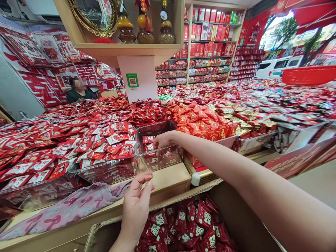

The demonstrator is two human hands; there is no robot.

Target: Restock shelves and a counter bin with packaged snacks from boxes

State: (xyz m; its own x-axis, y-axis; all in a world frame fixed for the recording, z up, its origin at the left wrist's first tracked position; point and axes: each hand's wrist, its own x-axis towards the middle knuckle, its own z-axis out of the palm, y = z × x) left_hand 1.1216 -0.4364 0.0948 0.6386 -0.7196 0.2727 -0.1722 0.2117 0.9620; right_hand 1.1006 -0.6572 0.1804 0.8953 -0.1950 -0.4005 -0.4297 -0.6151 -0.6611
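My right hand (163,140) reaches down into a clear plastic bin (168,125), with a few red wrapped packets (148,139) beside its fingertips. The bin's front wall partly covers those fingers, so their grip does not show. My left hand (138,199) hangs in front of the bin, over the edge of a cardboard box (105,229). Its fingers are loosely bent, thumb apart, and nothing shows in them. Many dark red packets (183,218) with pale print lie inside the box.
Bins heaped with red-and-white packets (105,140) and orange-red packets (202,122) flank the clear bin. A pink cloth (70,208) lies along the counter edge. Overhead juts a wooden shelf (126,49). A person (80,91) is at the back left. A red basket (309,75) stands right.
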